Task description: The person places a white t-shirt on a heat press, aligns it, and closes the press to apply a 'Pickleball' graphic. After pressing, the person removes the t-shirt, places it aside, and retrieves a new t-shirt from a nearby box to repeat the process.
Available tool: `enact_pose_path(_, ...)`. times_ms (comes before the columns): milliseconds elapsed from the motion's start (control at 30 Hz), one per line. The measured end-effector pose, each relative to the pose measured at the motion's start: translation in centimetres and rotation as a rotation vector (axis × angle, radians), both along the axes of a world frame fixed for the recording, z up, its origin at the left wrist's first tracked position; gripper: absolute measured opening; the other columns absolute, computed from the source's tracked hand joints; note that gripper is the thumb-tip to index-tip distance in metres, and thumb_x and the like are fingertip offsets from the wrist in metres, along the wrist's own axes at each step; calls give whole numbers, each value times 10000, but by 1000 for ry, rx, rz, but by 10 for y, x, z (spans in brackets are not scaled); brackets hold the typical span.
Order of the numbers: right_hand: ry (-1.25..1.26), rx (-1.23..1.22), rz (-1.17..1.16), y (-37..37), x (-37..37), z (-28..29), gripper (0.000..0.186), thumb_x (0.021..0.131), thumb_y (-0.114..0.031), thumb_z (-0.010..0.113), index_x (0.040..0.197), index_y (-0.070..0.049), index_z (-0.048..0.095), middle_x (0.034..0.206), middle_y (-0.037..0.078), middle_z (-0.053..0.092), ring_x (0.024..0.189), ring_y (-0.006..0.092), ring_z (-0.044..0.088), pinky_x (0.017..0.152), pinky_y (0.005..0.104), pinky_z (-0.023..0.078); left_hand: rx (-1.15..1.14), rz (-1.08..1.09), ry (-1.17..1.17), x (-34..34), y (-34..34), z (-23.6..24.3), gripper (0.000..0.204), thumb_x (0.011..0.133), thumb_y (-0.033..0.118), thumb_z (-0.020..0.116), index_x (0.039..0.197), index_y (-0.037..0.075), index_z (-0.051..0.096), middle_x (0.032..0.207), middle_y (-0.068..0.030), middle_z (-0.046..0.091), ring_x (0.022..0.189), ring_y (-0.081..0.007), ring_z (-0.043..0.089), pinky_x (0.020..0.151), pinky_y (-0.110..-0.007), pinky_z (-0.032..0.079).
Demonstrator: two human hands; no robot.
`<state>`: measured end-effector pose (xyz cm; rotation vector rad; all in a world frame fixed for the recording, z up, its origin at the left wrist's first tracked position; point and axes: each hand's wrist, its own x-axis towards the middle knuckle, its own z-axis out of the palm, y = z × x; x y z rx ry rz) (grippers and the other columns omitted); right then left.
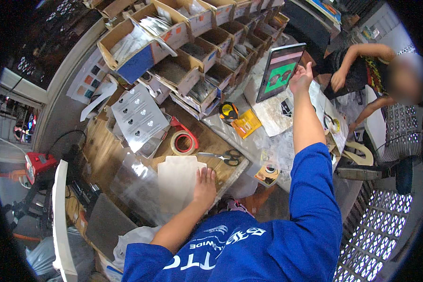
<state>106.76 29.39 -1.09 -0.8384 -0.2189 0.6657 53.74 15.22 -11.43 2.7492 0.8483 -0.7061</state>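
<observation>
My left hand [205, 187] lies flat, fingers stretched out, on the right edge of a cream cardboard piece [176, 181] with a stepped top edge. A clear plastic sheet [135, 183] lies beside it on the left. At the far right my right hand [301, 80] is raised, fingers extended and open, next to the edge of a tablet [281, 71]. The tablet stands tilted, its screen showing dark shapes on green. Whether my right hand touches it I cannot tell. Scissors with black handles [230, 157] and a red tape dispenser [183, 141] lie just beyond the cardboard.
Rows of cardboard bins [169, 70] filled with packets stand at the back. A printed sheet with heart shapes [138, 115] lies on a pile at left. A tape measure [228, 112] and yellow packet [246, 123] sit mid-table. Another person's arm [362, 54] is at far right.
</observation>
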Motion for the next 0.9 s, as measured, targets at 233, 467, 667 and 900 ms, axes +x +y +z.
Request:
enact_pose_path(233, 83, -9, -59, 6, 6, -6, 589, 994, -592, 536, 888, -17, 607, 933, 128, 669, 967, 258, 617, 950, 396, 470, 82, -51, 20, 4, 3, -10, 703, 982, 334, 494, 1565, -7, 300, 1651, -199, 265, 1534, -421, 199, 1241, -609, 53)
enact_pose_path(467, 49, 18, 31, -2, 9, -10, 559, 997, -587, 524, 895, -45, 616, 980, 117, 684, 996, 260, 620, 979, 410, 457, 67, -26, 38, 3, 3, -22, 644, 984, 348, 487, 1516, 1, 383, 1631, -188, 313, 1527, -416, 227, 1219, -657, 94)
enact_pose_path(667, 100, 25, 148, -11, 12, -2, 545, 997, -569, 529, 910, -45, 654, 1024, 134, 706, 1073, 270, 628, 1027, 433, 434, -228, 151, 64, 14, 29, 9, 591, 963, 390, 556, 1505, 174, 458, 1614, -84, 376, 1529, -290, 267, 1139, -789, 16)
enact_pose_path(900, 146, 14, 270, -10, 21, -2, 528, 1001, -542, 541, 903, -38, 664, 1027, 136, 715, 1035, 271, 639, 1025, 431, 438, -265, 919, -499, 44, 93, 80, 330, 949, 314, 636, 1210, 137, 733, 1203, -103, 728, 1184, -261, 652, 1102, -464, 427)
